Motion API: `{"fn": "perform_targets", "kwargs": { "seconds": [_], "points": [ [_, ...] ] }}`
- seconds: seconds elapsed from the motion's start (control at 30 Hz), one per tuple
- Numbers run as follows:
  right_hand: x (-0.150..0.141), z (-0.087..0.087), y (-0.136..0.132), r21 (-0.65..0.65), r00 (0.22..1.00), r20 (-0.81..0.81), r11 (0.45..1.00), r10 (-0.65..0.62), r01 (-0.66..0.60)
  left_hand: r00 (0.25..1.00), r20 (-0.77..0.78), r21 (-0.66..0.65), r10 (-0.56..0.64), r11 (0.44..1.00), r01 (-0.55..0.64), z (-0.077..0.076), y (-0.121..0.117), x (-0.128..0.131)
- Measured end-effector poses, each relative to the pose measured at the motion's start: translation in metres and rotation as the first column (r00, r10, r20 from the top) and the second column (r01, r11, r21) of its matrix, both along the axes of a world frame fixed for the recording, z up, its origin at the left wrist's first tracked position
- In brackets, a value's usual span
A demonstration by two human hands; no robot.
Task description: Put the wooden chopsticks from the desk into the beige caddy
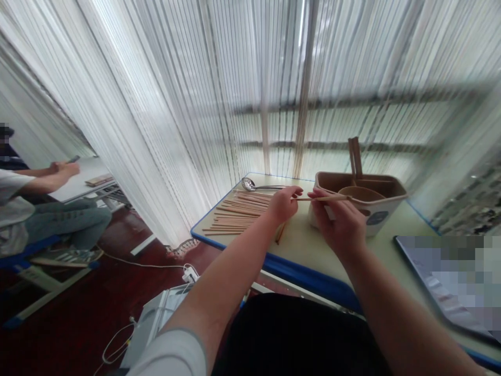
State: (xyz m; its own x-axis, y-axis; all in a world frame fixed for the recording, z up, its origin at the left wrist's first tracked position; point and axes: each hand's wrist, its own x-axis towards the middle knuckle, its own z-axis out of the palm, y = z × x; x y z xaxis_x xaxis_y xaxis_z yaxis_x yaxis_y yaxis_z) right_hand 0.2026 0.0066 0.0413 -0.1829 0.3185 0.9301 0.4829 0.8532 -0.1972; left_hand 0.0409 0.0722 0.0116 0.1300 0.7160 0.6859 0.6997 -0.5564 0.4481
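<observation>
My left hand [282,203] pinches one end of a wooden chopstick [324,198] that lies level above the table. My right hand [341,223] has its fingers curled round the same chopstick nearer its other end, just in front of a beige tub [385,209]. The tub holds a wooden ladle bowl [362,194] and upright wooden handles [355,156]. Left of my left hand, several loose chopsticks [238,213] lie spread on the table. A metal slotted spoon [254,184] rests behind them.
The table [301,245] has a blue edge and stands against white string curtains [219,94]. A blurred flat panel [457,279] lies at the right. Another person [43,209] sits at a desk on the far left. A white box [160,318] and cables sit on the floor.
</observation>
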Motion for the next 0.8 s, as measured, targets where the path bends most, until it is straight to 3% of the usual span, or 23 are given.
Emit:
{"fn": "perform_targets", "kwargs": {
  "seconds": [0.1,0.17,0.23,0.33,0.47,0.53,0.67,0.8],
  "points": [
    [0.003,0.008,0.001,0.067,1.0,-0.02,0.998,-0.006,0.007,1.0,-0.015,0.167,0.013,0.986,-0.01,0.003,-0.013,0.005],
    [0.001,0.024,0.003,0.052,1.0,-0.017,0.999,0.017,-0.016,0.998,-0.062,0.249,0.015,0.968,0.001,0.004,-0.018,0.01],
    [-0.005,0.049,0.006,0.003,0.998,-0.01,0.998,0.064,-0.064,0.996,-0.069,0.291,0.054,0.956,-0.032,0.004,-0.017,0.014],
    [-0.018,0.095,0.011,-0.05,0.992,0.078,0.994,0.104,-0.1,0.978,0.119,0.313,0.172,0.928,-0.202,0.004,-0.011,0.018],
    [-0.019,0.141,0.02,-0.21,0.927,0.351,0.976,0.131,-0.058,0.955,0.268,0.237,0.127,0.952,-0.193,0.004,-0.008,0.017],
    [-0.01,0.152,0.024,-0.268,0.926,0.352,0.963,0.136,-0.039,0.958,0.275,0.224,0.081,0.964,-0.146,0.004,-0.012,0.019],
    [0.021,0.16,0.026,-0.254,0.976,0.18,0.964,0.124,-0.076,0.969,0.242,0.265,-0.05,0.964,-0.017,0.014,-0.022,0.028],
    [0.053,0.166,0.023,-0.154,0.989,-0.048,0.977,0.142,-0.147,0.963,0.242,0.217,-0.12,0.974,0.067,0.054,-0.017,0.049]
  ]
}}
